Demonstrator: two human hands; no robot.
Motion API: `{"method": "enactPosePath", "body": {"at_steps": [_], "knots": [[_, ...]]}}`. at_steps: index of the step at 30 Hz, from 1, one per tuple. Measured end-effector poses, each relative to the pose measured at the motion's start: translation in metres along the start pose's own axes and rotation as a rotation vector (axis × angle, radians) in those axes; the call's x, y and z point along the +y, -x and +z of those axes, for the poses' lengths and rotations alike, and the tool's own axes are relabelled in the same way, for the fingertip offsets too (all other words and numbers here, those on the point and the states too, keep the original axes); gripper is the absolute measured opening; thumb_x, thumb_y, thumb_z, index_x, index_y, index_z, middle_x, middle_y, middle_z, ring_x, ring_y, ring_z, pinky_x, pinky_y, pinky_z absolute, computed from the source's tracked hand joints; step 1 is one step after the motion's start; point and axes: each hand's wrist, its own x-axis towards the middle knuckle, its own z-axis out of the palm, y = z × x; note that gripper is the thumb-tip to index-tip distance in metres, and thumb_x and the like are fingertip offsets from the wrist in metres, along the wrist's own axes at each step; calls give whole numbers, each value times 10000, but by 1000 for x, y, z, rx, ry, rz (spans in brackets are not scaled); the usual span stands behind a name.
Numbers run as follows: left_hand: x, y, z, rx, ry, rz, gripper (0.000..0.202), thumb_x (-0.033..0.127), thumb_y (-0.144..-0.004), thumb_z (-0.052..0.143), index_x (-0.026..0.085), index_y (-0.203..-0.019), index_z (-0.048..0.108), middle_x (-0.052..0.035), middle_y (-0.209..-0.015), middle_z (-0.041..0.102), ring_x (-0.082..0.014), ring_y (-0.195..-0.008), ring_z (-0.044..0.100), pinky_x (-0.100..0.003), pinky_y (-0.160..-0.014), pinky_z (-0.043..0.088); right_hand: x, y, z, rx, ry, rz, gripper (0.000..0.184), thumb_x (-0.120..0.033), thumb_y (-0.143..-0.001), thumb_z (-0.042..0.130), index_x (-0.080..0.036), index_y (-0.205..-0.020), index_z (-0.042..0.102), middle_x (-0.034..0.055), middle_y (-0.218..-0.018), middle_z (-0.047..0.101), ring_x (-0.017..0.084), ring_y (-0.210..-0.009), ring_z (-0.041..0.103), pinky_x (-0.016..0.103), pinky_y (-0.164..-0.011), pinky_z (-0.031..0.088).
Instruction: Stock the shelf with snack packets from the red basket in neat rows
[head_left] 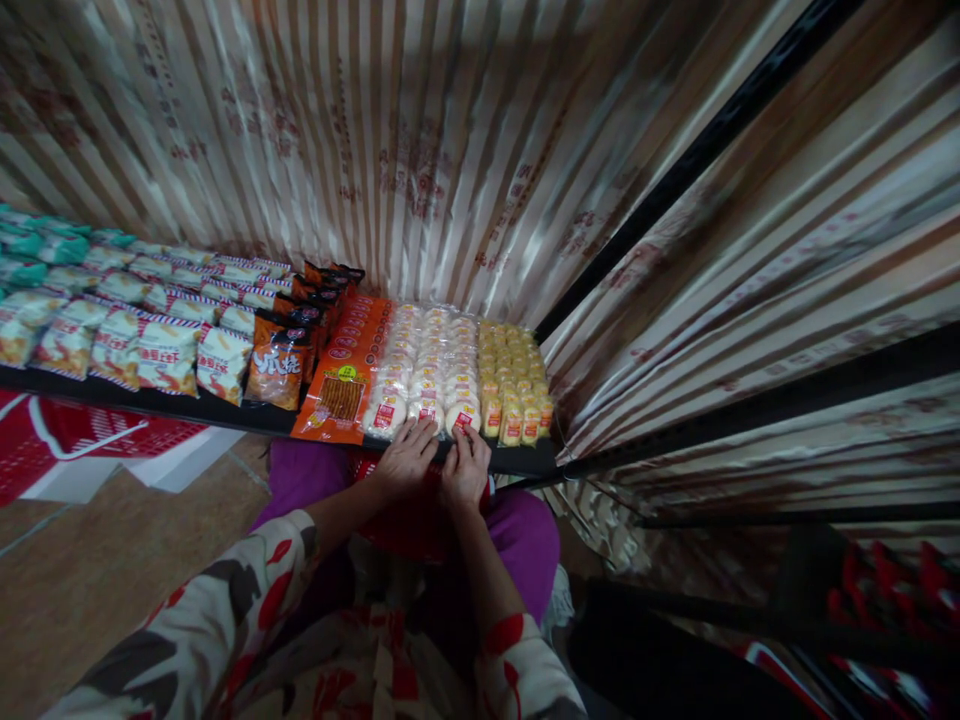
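My left hand (pixel 409 455) rests at the shelf's front edge, its fingers laid forward against the lower part of a round white snack packet (pixel 427 413) in clear wrapping with a red label. Beside it, my right hand (pixel 466 467) has bent fingers at the bottom of the neighbouring round snack packet (pixel 463 414). Its fingertips close on that packet's lower edge. Both packets stand at the front of rows of similar white ones. Small yellow wrapped snacks (pixel 512 423) line up to the right. An orange snack bag (pixel 335 395) lies flat on the left.
Blue-white snack bags (pixel 169 352) and orange-black bags (pixel 276 362) fill the black shelf (pixel 172 405) leftward. Striped plastic sheeting (pixel 450 150) hangs behind. A black post (pixel 697 165) slants on the right. Red baskets (pixel 82 445) sit below left; another red container (pixel 409 515) is between my knees.
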Motion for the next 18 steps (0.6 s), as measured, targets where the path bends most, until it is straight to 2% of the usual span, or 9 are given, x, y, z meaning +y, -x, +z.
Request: {"method": "enactPosePath", "body": {"at_steps": [7, 12, 14, 15, 18], "knots": [[-2, 2, -7, -10, 68, 23, 318, 198, -901, 433, 114, -1174, 572, -168, -1374, 451, -280, -1348, 308, -478, -1091, 293, -2, -3, -9, 32, -41, -23, 350, -147, -872, 363, -167, -1114, 616, 125, -1157, 590, 201, -1120, 491, 406, -947, 425], [9, 19, -4, -46, 241, 206, 281, 193, -921, 405, 124, -1128, 583, -123, -1251, 552, -233, -1282, 402, -385, -1052, 377, 8, 19, -23, 17, -164, -53, 312, -153, -878, 339, -177, -971, 636, 84, -943, 660, 166, -952, 590, 346, -870, 477], [18, 27, 5, -144, 316, 239, 280, 192, -907, 440, 130, -1146, 573, -119, -1219, 570, -217, -1242, 446, -357, -1044, 387, 12, 35, -22, -18, -168, -11, 299, -169, -881, 343, -188, -914, 640, 71, -907, 665, 159, -900, 606, 327, -852, 483], [23, 31, 11, -223, 345, 210, 286, 185, -897, 456, 140, -1156, 569, -114, -1208, 579, -208, -1217, 472, -348, -1034, 397, 15, 44, -19, -52, -154, 19, 299, -175, -882, 343, -190, -903, 640, 68, -905, 666, 158, -885, 609, 317, -840, 484], [34, 42, 32, -440, 388, 28, 326, 144, -866, 466, 164, -1176, 569, -106, -1191, 600, -198, -1107, 564, -321, -936, 467, 25, 67, -1, -146, -18, 186, 300, -221, -886, 351, -173, -959, 638, 81, -868, 665, 179, -805, 610, 300, -721, 489]]}}
